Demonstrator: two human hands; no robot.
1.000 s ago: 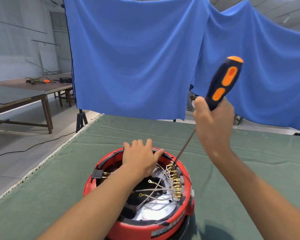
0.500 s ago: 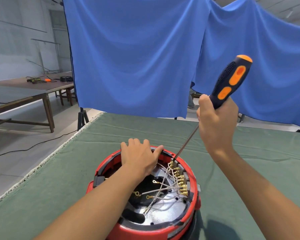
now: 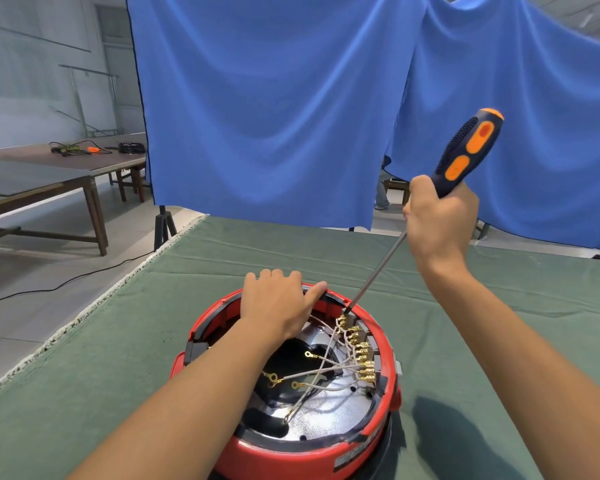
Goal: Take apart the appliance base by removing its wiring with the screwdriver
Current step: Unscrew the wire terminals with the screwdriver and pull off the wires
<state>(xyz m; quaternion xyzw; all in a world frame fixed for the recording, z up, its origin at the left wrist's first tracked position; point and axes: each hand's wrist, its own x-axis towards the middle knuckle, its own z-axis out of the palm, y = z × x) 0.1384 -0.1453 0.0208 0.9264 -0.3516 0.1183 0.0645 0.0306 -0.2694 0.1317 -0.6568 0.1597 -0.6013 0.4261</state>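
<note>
Appliance base (image 3: 291, 448), red and round, is sitting open-side-up on the green cloth (image 3: 84, 375) at the near table edge. Its shell is holding a silvery plate, grey wiring (image 3: 329, 370) with loose gold ring ends, and a row of brass terminals (image 3: 361, 355) along the right inner wall. Left hand (image 3: 278, 306) is pressing on the far rim, fingers draped over it, steadying rather than clutching. Right hand (image 3: 437, 223) is clenching the black-and-orange handle of the screwdriver (image 3: 465, 157), the steeply tilted shaft reaching down to the farthest terminal. Likely risk: the slanted tip is prone to skidding off the screw head, toward the nearby left thumb or stripping the screw. Blue drapes (image 3: 274, 116) are hanging behind.
</note>
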